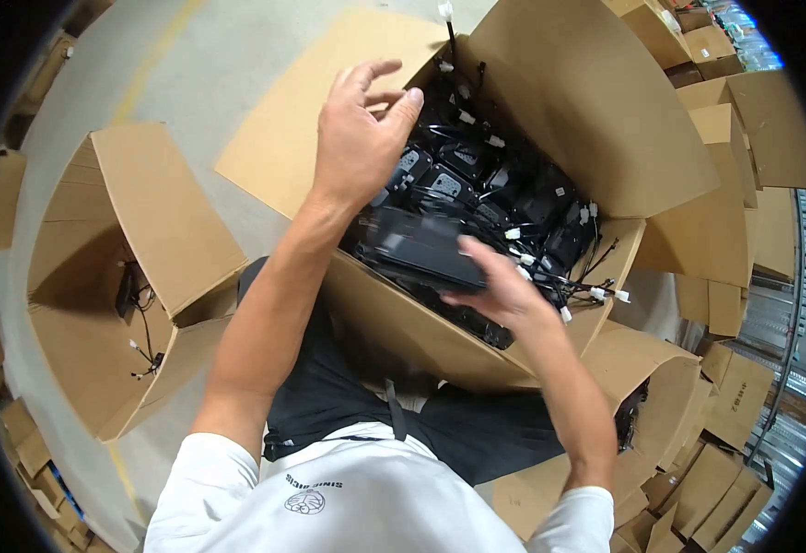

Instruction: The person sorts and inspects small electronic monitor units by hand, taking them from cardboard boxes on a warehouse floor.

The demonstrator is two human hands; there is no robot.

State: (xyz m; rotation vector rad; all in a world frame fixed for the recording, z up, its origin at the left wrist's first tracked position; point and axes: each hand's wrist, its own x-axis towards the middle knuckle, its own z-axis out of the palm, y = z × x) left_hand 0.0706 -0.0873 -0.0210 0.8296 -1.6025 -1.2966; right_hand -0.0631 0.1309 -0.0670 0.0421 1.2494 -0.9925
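Observation:
A black rectangular electronic unit, blurred by motion, is gripped at its right end by my right hand. It is above the near side of a large open cardboard box. My left hand hovers over the box's far left part, its fingers apart and curled, with nothing in them. Inside the box lie several more black units, some with grey perforated faces, among tangled black cables with white plug connectors.
To the left, another open carton holds a black unit and some cables. Beside my right forearm stands a third carton with dark contents. Cardboard boxes and metal racking line the right. A yellow line crosses the grey floor.

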